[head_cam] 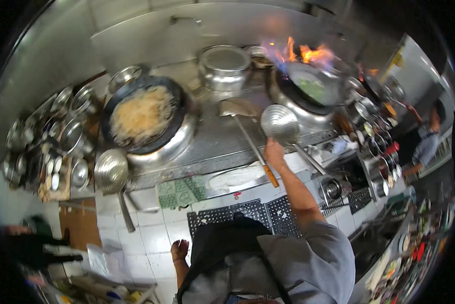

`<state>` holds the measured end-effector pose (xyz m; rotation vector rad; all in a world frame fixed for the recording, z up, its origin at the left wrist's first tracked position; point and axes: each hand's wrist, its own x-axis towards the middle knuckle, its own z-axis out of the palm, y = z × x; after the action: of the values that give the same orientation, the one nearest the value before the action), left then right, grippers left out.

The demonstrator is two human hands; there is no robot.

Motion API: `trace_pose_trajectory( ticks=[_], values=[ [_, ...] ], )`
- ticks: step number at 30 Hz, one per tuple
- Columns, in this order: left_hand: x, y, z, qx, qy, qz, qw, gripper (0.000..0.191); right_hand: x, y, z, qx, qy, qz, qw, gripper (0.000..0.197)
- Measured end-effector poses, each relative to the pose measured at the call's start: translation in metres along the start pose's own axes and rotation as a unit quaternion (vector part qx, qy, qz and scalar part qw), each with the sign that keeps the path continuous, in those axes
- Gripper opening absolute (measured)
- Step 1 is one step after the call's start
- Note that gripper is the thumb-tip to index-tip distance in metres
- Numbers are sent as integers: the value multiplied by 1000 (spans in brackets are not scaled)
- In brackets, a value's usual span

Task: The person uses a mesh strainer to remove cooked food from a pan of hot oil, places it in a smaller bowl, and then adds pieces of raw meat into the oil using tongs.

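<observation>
My right hand (275, 152) reaches over the stove's front edge, its fingers at the rim of a perforated metal skimmer (280, 121). Whether it grips anything is hidden by the angle. The skimmer's handle slopes down to the right. Left of this hand lies a wok spatula (246, 133) with a wooden handle end. Beyond it, flames rise behind a wok (303, 104) containing green food (312, 89). My left hand (180, 250) hangs low beside my apron, loosely curled with nothing visible in it.
A wok (106, 125) of bubbling, pale golden frying oil sits at left; another skimmer (111, 171) rests near it. A lidded metal pot (224, 68) stands at the back. Green patterned cloth (182, 192) drapes the front edge. Seasoning containers (379, 152) and a person (425, 140) are at right.
</observation>
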<state>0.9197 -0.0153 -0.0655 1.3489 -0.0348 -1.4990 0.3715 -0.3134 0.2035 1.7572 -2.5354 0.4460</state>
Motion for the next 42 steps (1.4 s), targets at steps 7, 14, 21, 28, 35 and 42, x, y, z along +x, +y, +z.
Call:
trace_pose_trajectory(
  ticks=[7, 14, 21, 28, 35, 42],
  values=[
    [2, -23, 14, -225, 54, -144, 962, 26, 23, -7, -49, 122, 13, -113, 986, 23],
    [-33, -41, 13, -227, 140, -99, 959, 45, -4, -104, -137, 556, -190, -63, 807, 37],
    [-59, -75, -8, -309, 176, -115, 928, 18, 32, -191, -109, 516, -228, -107, 819, 37],
    [-106, -83, -10, -123, 233, -45, 964, 17, 47, -279, -69, 510, -358, -42, 781, 18],
    [-106, -135, -56, -319, 251, -97, 909, 15, 36, -296, -54, 649, -598, 84, 462, 16],
    [-111, -123, -41, -314, 280, -94, 902, 14, 25, -303, -47, 694, -597, 89, 392, 23]
  ],
)
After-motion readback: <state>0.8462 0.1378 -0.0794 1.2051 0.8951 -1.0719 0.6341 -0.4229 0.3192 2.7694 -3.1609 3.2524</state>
